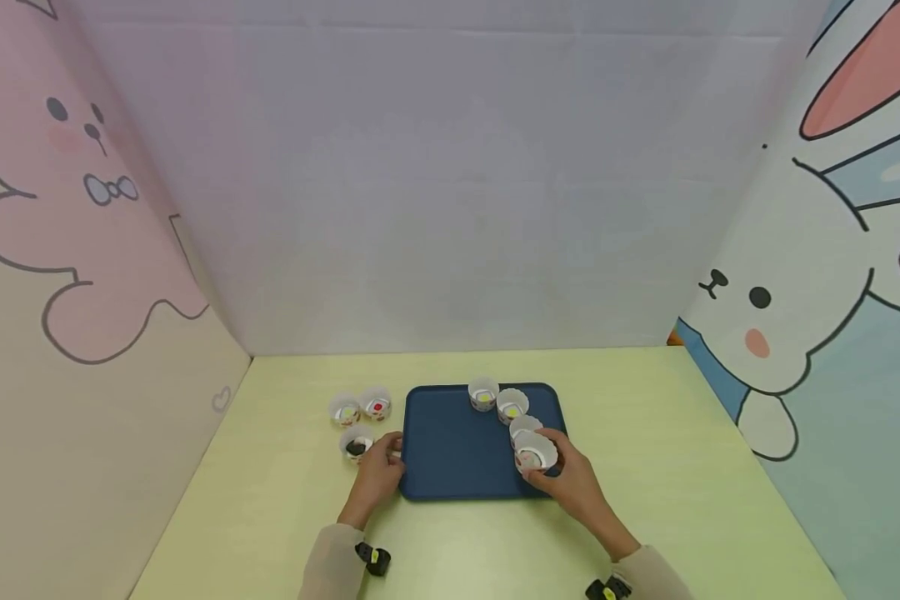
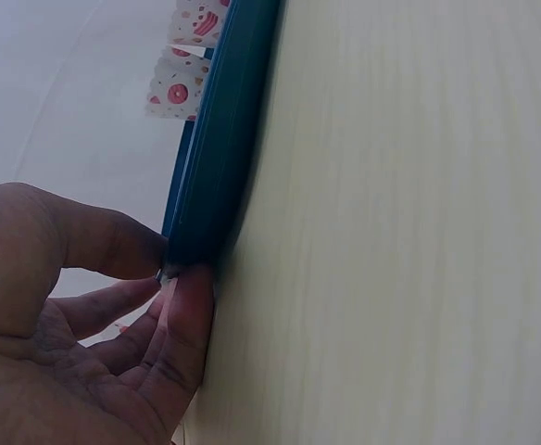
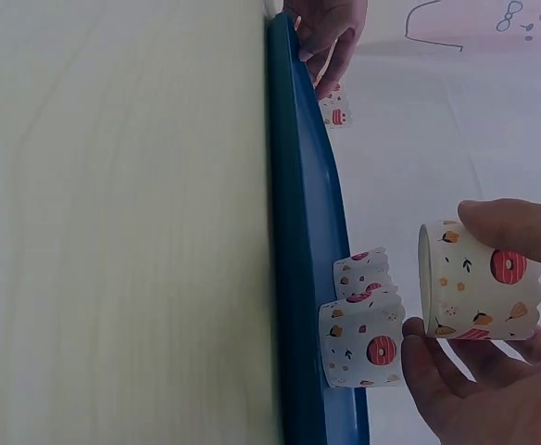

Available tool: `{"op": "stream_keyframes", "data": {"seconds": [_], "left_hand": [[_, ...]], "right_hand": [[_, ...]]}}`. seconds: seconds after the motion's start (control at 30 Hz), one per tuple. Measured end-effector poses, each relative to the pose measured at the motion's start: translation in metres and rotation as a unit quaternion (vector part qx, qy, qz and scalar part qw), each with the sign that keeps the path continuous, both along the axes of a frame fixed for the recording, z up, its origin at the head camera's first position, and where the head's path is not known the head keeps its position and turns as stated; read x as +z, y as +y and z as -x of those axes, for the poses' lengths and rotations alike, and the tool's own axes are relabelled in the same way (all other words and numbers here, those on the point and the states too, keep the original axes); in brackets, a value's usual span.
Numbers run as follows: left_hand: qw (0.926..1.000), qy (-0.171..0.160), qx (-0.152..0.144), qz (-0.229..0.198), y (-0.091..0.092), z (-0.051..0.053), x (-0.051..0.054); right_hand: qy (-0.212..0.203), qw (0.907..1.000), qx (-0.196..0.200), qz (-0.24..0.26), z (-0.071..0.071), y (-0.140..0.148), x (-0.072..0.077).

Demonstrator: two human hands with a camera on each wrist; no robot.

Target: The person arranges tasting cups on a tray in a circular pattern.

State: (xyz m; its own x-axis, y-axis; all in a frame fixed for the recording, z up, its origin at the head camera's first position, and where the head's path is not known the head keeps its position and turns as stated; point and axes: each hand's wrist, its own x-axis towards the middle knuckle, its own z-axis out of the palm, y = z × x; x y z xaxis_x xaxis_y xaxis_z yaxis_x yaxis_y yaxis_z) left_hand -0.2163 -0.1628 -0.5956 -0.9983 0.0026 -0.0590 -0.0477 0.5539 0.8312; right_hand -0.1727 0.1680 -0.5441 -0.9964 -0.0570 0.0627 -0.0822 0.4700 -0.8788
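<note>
Paper cup (image 1: pixel 536 452) gripped in the right hand (image 1: pixel 576 482).

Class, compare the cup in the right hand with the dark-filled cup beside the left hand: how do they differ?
The held cup is raised over the blue tray in the right hand; the dark-filled cup stands on the table, left of the tray. The held cup has pale contents, while the dark-filled cup has dark contents. Both are white with wavy rims.

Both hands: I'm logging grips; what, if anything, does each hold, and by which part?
The right hand holds a patterned cup across its outer wall; the left hand pinches the blue tray by its left rim.
</note>
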Motion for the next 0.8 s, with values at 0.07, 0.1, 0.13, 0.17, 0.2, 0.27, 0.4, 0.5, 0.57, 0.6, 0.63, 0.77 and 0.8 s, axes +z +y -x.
{"op": "stream_keyframes", "data": {"seconds": [0.07, 0.1, 0.13, 0.17, 0.2, 0.27, 0.4, 0.5, 0.57, 0.6, 0.63, 0.77, 0.8], "left_hand": [[1.0000, 0.001, 0.002, 0.003, 0.000, 0.000, 0.001], [1.0000, 0.000, 0.002, 0.004, 0.000, 0.000, 0.001], [1.0000, 0.001, 0.003, 0.005, 0.000, 0.000, 0.001], [1.0000, -0.001, 0.003, 0.005, 0.000, 0.000, 0.002], [1.0000, -0.001, 0.002, 0.006, 0.000, 0.000, 0.002], [1.0000, -0.003, 0.002, 0.004, 0.000, 0.000, 0.002], [1.0000, -0.006, 0.002, 0.005, 0.001, 0.000, 0.004], [1.0000, -0.007, 0.001, 0.006, 0.002, 0.000, 0.006], [0.9999, -0.007, 0.001, 0.008, 0.002, -0.001, 0.006], [0.9999, -0.009, 0.001, 0.009, 0.002, -0.001, 0.006], [0.9999, -0.009, 0.001, 0.010, 0.002, -0.001, 0.006], [0.9999, -0.011, 0.003, 0.012, 0.002, -0.002, 0.006], [0.9999, -0.010, 0.003, 0.012, 0.002, -0.002, 0.006]], "right_hand": [[-0.003, 1.0000, -0.003, 0.000, 0.000, -0.001, -0.001], [-0.004, 1.0000, -0.004, -0.001, -0.001, -0.002, -0.002], [-0.006, 1.0000, -0.005, -0.002, -0.001, -0.002, -0.002], [-0.008, 0.9999, -0.007, -0.003, -0.001, -0.002, -0.003], [-0.010, 0.9999, -0.008, -0.003, -0.001, -0.003, -0.003], [-0.012, 0.9999, -0.010, -0.005, -0.002, -0.003, -0.004], [-0.011, 0.9998, -0.014, -0.007, -0.002, -0.003, -0.008], [-0.008, 0.9998, -0.019, -0.008, -0.003, -0.004, -0.011], [-0.006, 0.9996, -0.023, -0.014, -0.003, -0.005, -0.014], [-0.005, 0.9996, -0.025, -0.016, -0.003, -0.005, -0.015], [-0.004, 0.9995, -0.026, -0.019, -0.003, -0.005, -0.017], [-0.001, 0.9993, -0.026, -0.026, -0.005, -0.007, -0.020], [-0.001, 0.9993, -0.026, -0.027, -0.005, -0.008, -0.020]]}}
